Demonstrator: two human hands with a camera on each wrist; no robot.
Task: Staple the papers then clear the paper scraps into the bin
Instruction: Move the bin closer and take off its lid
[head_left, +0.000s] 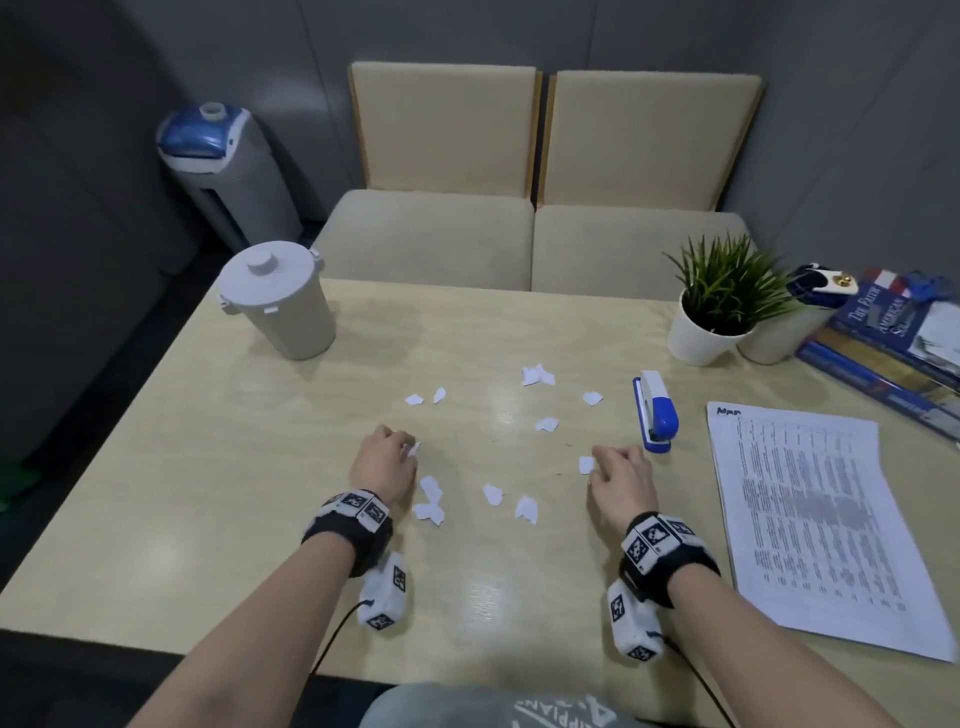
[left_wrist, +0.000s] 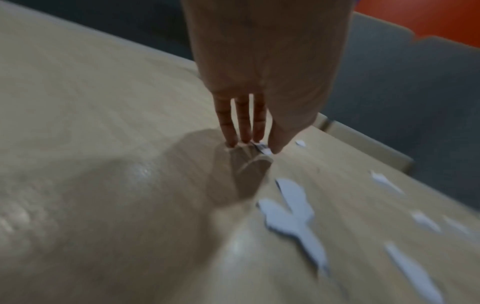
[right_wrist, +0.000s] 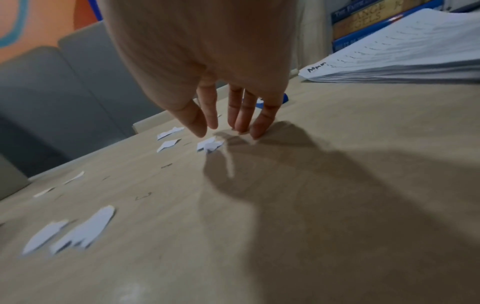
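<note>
Left hand (head_left: 382, 465) pinches a scrap (head_left: 414, 449) mid-table; right hand (head_left: 621, 475), fingers loosely spread, touches another scrap (head_left: 586, 464). Scraps look featherlight and limp, best pinched at an edge.

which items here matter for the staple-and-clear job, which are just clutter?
Job: paper stack, stapler, paper scraps, lidded bin, left hand pinching a scrap, right hand.

Clutter: potted plant, books, chairs, water dispenser.

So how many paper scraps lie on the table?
11 paper scraps: two far left, three far right, one at the left hand, one at the right hand, four near, between the wrists. Overlaps may hide more.
</note>
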